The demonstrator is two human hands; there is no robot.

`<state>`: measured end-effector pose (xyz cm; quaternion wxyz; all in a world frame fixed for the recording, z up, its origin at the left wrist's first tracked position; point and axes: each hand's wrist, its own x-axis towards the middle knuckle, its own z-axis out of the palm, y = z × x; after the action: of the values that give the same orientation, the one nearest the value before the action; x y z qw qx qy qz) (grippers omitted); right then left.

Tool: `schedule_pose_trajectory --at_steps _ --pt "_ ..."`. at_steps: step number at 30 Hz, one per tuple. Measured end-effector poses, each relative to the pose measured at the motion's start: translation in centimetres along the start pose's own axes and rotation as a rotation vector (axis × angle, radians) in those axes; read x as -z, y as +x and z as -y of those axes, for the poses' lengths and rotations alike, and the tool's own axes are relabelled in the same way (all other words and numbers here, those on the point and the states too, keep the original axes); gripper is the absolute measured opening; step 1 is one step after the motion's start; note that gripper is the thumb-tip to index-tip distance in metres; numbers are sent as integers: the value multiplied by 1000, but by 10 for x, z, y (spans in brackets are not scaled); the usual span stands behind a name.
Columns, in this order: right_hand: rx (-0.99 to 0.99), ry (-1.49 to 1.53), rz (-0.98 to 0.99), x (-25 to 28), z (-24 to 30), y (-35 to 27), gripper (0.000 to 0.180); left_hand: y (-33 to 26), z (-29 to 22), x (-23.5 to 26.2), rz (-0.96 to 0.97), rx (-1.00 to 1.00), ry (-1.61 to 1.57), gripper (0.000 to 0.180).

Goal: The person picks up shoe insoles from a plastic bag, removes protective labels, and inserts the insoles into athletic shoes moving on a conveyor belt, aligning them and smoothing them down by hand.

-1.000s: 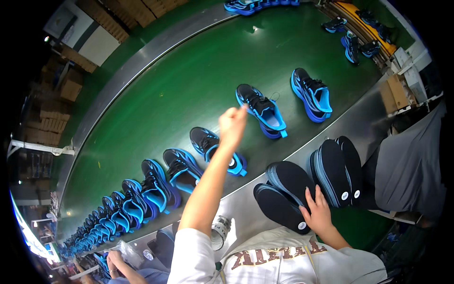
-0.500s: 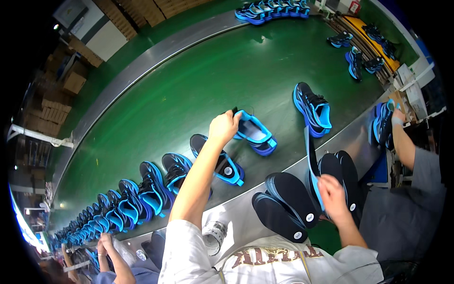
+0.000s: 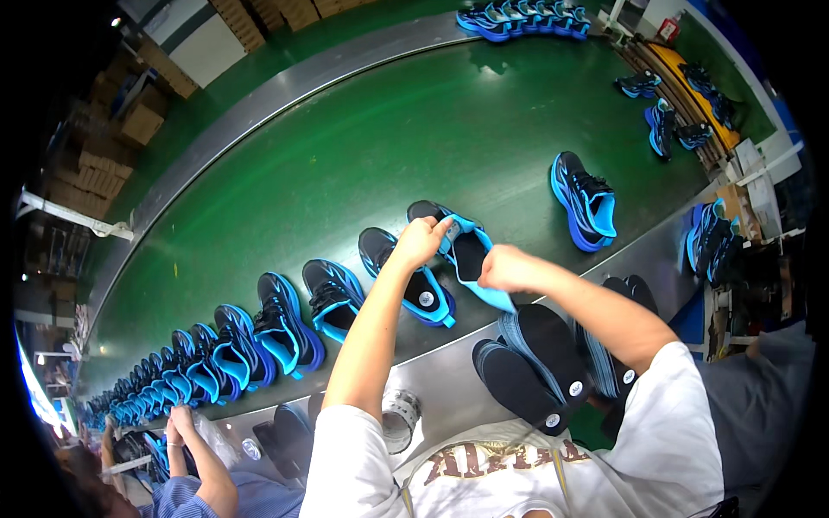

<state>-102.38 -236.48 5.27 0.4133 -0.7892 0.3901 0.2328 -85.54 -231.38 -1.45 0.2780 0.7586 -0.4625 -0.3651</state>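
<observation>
On the green belt (image 3: 363, 155), my left hand (image 3: 420, 242) is closed on the tongue of a black and blue sneaker (image 3: 423, 210), holding its opening apart. My right hand (image 3: 511, 269) grips an insole (image 3: 492, 296), black on top and light blue beneath. The insole's front part is inside the sneaker, while its blue end sticks out below my right fist. Just left of it, partly behind my left forearm, another sneaker (image 3: 439, 304) has a black insole with a round white sticker in it. A lone sneaker (image 3: 584, 200) stands farther right.
Stacks of black insoles (image 3: 540, 350) lie on the metal edge before me, beside a printed roll (image 3: 400, 420). A long row of sneakers (image 3: 233, 350) runs left. More sneakers (image 3: 527, 19) stand at the far side. Co-workers' hands (image 3: 180, 423) show at lower left; a dark sleeve is at right.
My right hand has brought the insole from beside the stacks up and left into the sneaker. My left hand still holds the tongue. At right, the co-worker's hand has left view.
</observation>
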Motion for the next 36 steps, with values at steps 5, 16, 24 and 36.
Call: schedule_pose_trajectory --at_steps 5,16,24,36 --pt "166 -106 -134 3 -41 30 16 -3 5 0 27 -32 -55 45" --pt "-133 292 -32 18 -25 15 19 -9 6 -7 -28 -27 -16 43" --pt "353 -394 -334 -41 -34 44 20 -5 0 -9 34 -50 -41 42" --pt "316 -580 -229 -30 -22 44 19 -5 6 -12 -86 66 -132 47"
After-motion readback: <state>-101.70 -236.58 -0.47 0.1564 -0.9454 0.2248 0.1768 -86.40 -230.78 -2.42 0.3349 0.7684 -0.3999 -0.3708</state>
